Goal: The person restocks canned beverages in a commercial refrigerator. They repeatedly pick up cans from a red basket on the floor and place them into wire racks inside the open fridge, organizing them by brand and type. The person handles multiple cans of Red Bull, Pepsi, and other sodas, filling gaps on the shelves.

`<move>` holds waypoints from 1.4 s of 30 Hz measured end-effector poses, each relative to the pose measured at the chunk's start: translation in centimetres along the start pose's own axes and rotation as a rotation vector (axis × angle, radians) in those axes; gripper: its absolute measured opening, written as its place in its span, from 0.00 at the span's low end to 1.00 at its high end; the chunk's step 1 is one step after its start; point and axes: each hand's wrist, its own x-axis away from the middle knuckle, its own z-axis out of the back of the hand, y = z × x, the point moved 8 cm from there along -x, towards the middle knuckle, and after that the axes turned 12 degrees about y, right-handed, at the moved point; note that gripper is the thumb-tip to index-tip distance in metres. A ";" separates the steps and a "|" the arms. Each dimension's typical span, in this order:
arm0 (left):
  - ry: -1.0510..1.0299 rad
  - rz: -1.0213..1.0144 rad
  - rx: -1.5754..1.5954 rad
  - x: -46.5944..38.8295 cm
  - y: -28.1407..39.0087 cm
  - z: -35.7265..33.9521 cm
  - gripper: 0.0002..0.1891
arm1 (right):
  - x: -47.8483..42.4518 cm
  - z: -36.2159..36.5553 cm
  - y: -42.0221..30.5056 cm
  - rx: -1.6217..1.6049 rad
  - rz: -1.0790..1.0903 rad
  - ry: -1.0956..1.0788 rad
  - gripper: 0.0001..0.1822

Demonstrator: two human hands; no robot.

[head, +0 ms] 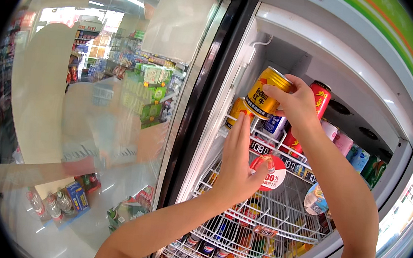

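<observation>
My right hand (299, 104) grips a gold Red Bull can (267, 92), thumb on its front and fingers around its far side. The can tilts, high inside an open drinks cooler. Just below it, a second gold can (238, 108) stands at the left end of the top wire shelf (301, 159). My left hand (238, 168) holds nothing; its straight fingers reach up against or just in front of that lower can, with the thumb spread. Whether the fingertips touch the can is unclear. Right of the gold cans are a blue-and-silver can (274, 125) and red cans (320, 96).
The cooler's glass door (118, 121) stands open on the left, reflecting shop shelves. Price tags (260, 147) line the shelf edge, with a round red-and-white sign (274, 179) hanging below. Lower wire racks (275, 227) hold bottles and cans. Pink cans (342, 142) stand at the right.
</observation>
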 end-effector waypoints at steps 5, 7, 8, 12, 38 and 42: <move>0.041 0.042 -0.042 -2.0 -1.6 -0.1 0.49 | -0.4 -0.2 -0.7 -0.034 -0.075 -0.094 0.45; 0.049 0.054 -0.043 -1.4 -2.2 0.3 0.49 | 0.0 -1.1 -0.1 -0.021 -0.057 -0.115 0.45; 0.044 0.039 -0.041 -1.2 -2.2 0.4 0.49 | 0.1 -1.5 0.2 0.004 -0.050 -0.118 0.45; 0.028 0.052 -0.034 -0.3 -2.6 -0.3 0.50 | -0.6 -2.9 2.0 0.215 -0.030 -0.110 0.46; -0.096 0.164 -0.328 -0.9 -7.7 -2.1 0.47 | -1.4 -7.0 5.8 0.565 0.185 -0.019 0.36; -0.123 0.153 -0.372 -0.9 -7.7 -2.5 0.47 | -1.8 -7.5 6.6 0.522 0.204 0.019 0.36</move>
